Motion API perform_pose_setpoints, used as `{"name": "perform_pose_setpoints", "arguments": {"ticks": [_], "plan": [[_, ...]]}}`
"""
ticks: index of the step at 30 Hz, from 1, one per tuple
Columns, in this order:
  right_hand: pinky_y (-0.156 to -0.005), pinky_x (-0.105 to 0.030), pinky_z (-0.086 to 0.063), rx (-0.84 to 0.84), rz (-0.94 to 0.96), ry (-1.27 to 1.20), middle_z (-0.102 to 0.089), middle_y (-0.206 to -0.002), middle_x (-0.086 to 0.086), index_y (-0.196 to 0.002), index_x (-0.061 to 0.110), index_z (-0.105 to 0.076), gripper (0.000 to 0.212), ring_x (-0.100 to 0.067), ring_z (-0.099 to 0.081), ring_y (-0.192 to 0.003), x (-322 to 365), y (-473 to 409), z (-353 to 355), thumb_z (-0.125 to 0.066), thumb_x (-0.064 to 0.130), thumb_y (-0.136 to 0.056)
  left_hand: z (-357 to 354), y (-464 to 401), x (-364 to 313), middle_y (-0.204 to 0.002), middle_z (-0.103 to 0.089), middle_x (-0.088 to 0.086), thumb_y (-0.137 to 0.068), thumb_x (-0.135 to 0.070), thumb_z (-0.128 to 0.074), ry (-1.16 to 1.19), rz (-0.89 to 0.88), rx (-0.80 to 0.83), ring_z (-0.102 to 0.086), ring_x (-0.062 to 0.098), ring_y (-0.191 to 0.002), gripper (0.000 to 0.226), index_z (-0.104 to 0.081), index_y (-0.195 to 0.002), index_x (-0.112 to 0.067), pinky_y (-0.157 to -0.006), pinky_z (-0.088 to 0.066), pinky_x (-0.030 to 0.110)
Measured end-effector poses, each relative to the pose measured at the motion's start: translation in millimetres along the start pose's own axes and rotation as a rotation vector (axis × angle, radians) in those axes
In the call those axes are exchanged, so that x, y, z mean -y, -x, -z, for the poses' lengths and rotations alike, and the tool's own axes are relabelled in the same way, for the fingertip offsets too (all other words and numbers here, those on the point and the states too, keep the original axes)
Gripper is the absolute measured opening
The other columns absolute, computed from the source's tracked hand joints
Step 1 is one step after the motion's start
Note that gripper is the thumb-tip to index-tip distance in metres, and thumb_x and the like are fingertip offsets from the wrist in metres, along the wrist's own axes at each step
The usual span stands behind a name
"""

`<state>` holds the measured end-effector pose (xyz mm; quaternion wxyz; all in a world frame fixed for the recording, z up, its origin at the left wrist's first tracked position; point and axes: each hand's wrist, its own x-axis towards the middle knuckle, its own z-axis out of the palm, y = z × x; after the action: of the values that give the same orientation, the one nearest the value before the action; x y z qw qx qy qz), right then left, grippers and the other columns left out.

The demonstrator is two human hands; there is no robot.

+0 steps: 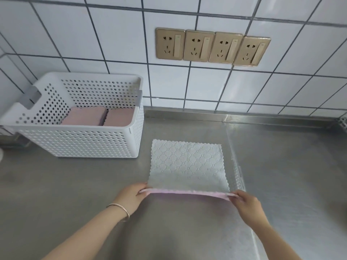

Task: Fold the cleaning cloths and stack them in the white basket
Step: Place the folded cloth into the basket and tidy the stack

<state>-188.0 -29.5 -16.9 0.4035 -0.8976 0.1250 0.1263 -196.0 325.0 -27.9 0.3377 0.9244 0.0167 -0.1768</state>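
Observation:
A pale grey cleaning cloth (186, 164) with a diamond weave and a pink underside lies spread on the steel counter. Its near edge is lifted off the counter. My left hand (132, 197) pinches the near left corner and my right hand (247, 205) pinches the near right corner. The white perforated basket (78, 141) stands to the left against the wall. Inside it, two stacks of folded pink cloths (84, 116) lie side by side.
The steel counter (75, 184) runs along a white tiled wall with a row of gold sockets (212, 46). A mesh rack corner (343, 121) shows at the far right edge.

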Motion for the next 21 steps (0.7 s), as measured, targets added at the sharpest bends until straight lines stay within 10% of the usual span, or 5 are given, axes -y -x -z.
{"name": "perform_pose_setpoints", "arguments": {"ticks": [4,10,21], "plan": [[-0.054,-0.027,-0.032,0.148,-0.018,0.151,-0.049,-0.060,0.000,-0.075,0.003,-0.059,0.018,-0.016,-0.043,-0.059,-2.8,0.6,9.5,-0.059,0.017,-0.085,10.7,4.6,2.4,-0.063,-0.050,-0.006,-0.093,-0.023,-0.047,-0.138,0.085,0.164,-0.041,0.013,-0.060,0.029,-0.044,-0.065,-0.028,-0.053,-0.028,0.019],[-0.047,-0.016,-0.026,0.462,-0.037,0.352,-0.040,-0.053,0.008,-0.057,0.018,-0.043,0.032,-0.006,-0.036,-0.052,-0.4,-3.8,13.8,-0.058,0.011,-0.084,10.4,11.1,4.1,-0.060,-0.049,-0.012,-0.092,-0.030,-0.047,-0.254,0.158,0.456,-0.043,-0.003,-0.051,0.036,-0.038,-0.058,-0.024,-0.051,-0.030,0.013],[-0.057,-0.028,-0.032,0.317,-0.090,0.281,-0.049,-0.067,-0.002,-0.066,0.014,-0.047,0.025,-0.016,-0.044,-0.062,34.3,-68.2,-5.1,-0.051,0.019,-0.090,16.6,-43.3,-2.9,-0.081,-0.060,0.007,-0.095,-0.022,-0.046,0.072,0.349,0.170,-0.061,0.027,-0.077,0.016,-0.056,-0.085,-0.014,-0.074,-0.049,0.029]]}}
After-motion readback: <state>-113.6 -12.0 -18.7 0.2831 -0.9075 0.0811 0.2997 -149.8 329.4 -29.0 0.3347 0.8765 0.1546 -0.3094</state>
